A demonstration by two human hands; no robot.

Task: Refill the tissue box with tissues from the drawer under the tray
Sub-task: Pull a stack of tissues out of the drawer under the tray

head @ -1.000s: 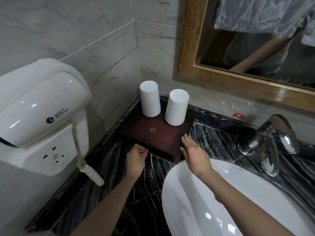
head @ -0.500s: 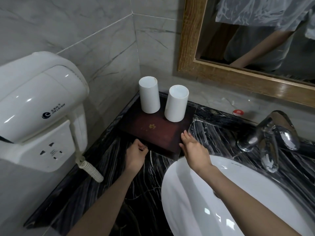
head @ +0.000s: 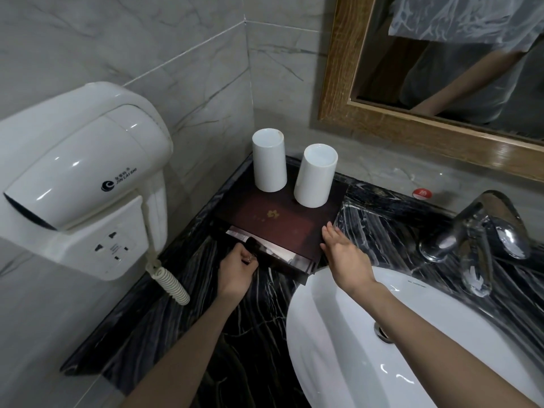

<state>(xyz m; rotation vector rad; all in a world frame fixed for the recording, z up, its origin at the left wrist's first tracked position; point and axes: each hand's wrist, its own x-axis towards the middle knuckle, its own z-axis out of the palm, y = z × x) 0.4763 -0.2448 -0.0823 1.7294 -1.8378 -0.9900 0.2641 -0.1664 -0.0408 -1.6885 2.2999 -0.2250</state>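
A dark red wooden tray (head: 273, 222) sits in the counter corner with two white cups (head: 269, 163) (head: 315, 175) on its far end. Beneath it a drawer (head: 265, 248) is pulled partly out toward me, showing a pale shiny strip of its contents. My left hand (head: 237, 267) is closed on the drawer's front pull. Flat against the tray's right near edge rests my right hand (head: 344, 254), fingers straight and together. No tissue box is in view.
A white wall-mounted hair dryer (head: 79, 175) with a coiled cord (head: 170, 284) juts out at left. The white basin (head: 412, 343) lies at lower right, a chrome faucet (head: 477, 240) behind it. A wood-framed mirror (head: 382, 119) hangs above the black marble counter (head: 182, 304).
The drawer under the tray has slid out toward me, pulled by my left hand. My right hand has stayed against the tray's right edge.
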